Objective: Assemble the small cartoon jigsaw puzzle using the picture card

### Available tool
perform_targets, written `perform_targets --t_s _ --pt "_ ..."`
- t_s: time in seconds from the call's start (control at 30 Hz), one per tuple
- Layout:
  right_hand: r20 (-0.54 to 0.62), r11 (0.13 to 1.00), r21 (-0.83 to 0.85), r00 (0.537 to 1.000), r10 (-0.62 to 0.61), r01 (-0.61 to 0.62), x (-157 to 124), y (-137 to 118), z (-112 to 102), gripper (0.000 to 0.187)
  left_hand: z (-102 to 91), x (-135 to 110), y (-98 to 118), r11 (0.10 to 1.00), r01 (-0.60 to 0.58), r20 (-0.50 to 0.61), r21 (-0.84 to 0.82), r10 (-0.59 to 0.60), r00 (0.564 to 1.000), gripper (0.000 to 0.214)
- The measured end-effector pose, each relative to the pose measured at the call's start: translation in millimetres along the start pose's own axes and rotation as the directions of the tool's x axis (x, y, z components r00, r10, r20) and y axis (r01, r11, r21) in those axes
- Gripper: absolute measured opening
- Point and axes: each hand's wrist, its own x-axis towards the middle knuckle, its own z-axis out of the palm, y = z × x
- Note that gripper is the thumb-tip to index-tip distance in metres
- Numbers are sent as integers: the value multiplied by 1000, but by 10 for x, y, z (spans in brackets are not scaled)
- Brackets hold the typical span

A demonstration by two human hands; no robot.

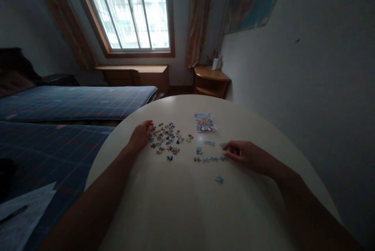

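While both forearms are stretching out over the round white table point(181, 212), a lone blue puzzle piece point(219, 180) is lying nearest the person, apart from the rest. Just beyond it, a short row of joined blue pieces point(209, 159) is running left to right. The right hand point(249, 154) is resting at the row's right end, fingers drawn together and tips touching the pieces there; whether they are pinching one I cannot tell. To the left, the left hand point(140, 135) is lying loosely curled, its fingertips touching the edge of the heap of loose pieces point(165, 138); whether it is holding anything is not showing. Further back, a small picture card point(205, 122) is lying flat. Beyond the table, a bed with a blue checked cover point(73, 102) is stretching along the left, and a barred window point(131, 8) is letting in daylight.
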Motion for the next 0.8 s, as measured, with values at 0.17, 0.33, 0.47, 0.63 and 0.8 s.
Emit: perform_targets --t_s 0.17,0.33,0.47,0.63,0.8 --pt "0 1000 0 1000 3 -3 -1 -15 -4 36 24 13 -21 1000 -16 4 15 16 1000 42" --pt "-2 1000 -7 1000 -8 8 -5 -5 -3 36 16 13 -21 998 -28 -1 61 28 1000 37" --pt "-6 1000 -10 1000 1 -1 -8 -20 -12 36 7 -1 9 995 -47 9 89 46 999 37" --pt "1 1000 -8 1000 11 -11 -5 -24 -13 36 19 -8 45 991 -60 24 122 57 998 36" --pt "-1 1000 -10 1000 -5 5 9 12 8 38 85 2 94 980 -105 20 169 103 994 37"
